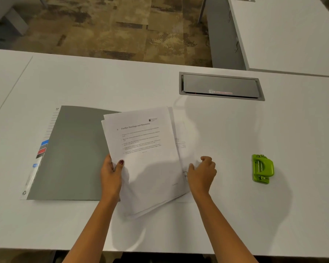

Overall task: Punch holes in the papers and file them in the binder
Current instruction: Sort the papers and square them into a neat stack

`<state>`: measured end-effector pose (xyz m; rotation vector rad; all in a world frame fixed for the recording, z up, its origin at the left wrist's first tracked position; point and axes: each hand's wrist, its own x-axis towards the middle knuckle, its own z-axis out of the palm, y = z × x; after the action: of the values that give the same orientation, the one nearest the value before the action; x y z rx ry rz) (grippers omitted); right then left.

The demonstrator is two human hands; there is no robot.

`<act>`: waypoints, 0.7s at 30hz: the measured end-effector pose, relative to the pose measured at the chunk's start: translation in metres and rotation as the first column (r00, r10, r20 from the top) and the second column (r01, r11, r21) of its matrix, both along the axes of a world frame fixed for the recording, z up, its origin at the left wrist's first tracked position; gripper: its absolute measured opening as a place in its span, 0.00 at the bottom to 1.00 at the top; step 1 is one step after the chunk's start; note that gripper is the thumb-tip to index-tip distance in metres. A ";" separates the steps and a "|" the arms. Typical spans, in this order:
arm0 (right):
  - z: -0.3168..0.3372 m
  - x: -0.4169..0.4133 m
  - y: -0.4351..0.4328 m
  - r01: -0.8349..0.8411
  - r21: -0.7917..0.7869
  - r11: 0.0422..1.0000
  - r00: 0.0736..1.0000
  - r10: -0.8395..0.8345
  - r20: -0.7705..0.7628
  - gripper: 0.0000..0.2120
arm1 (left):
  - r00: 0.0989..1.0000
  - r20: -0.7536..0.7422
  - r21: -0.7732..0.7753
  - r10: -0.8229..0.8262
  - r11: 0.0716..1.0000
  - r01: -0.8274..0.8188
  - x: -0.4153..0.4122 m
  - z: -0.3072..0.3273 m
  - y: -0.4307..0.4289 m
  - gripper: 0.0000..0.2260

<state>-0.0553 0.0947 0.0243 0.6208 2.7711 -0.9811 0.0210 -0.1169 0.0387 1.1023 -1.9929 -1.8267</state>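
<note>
A stack of printed white papers point(146, 158) lies tilted at the middle of the white table, partly over the right side of a grey binder point(72, 154) that lies flat with coloured index tabs along its left edge. My left hand point(111, 175) grips the stack's left edge, thumb on top. My right hand point(202, 174) holds the stack's right edge with curled fingers; another sheet shows beneath it. A green hole punch point(262, 168) sits on the table well to the right of my right hand.
A grey cable hatch point(221, 86) is set into the white table point(235, 215) behind the papers. A second white desk point(292, 35) stands at the back right. Patterned carpet lies beyond the far edge.
</note>
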 end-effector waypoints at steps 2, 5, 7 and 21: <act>-0.001 0.002 -0.007 -0.034 0.132 0.991 0.996 0.023 0.084 0.28 | 1.000 0.007 -0.020 0.016 1.000 -0.016 0.003 -0.001 -0.006 0.15; -0.007 0.003 -0.019 -0.096 0.255 0.962 0.992 0.070 0.108 0.34 | 0.999 0.017 -0.013 0.041 0.999 -0.041 0.007 -0.003 -0.016 0.15; -0.009 0.004 -0.024 -0.125 0.301 0.945 0.990 0.098 0.105 0.34 | 0.998 0.017 -0.013 0.052 0.999 -0.052 0.010 -0.004 -0.021 0.16; -0.002 -0.019 -0.017 -0.005 0.003 1.000 0.966 0.004 0.259 0.21 | 0.994 0.058 -0.003 0.088 0.996 -0.088 0.019 -0.014 -0.030 0.15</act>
<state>-0.0747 0.0779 0.0219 0.6893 2.5440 -0.8281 0.0395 -0.1468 0.0248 1.2359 -1.9432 -1.7693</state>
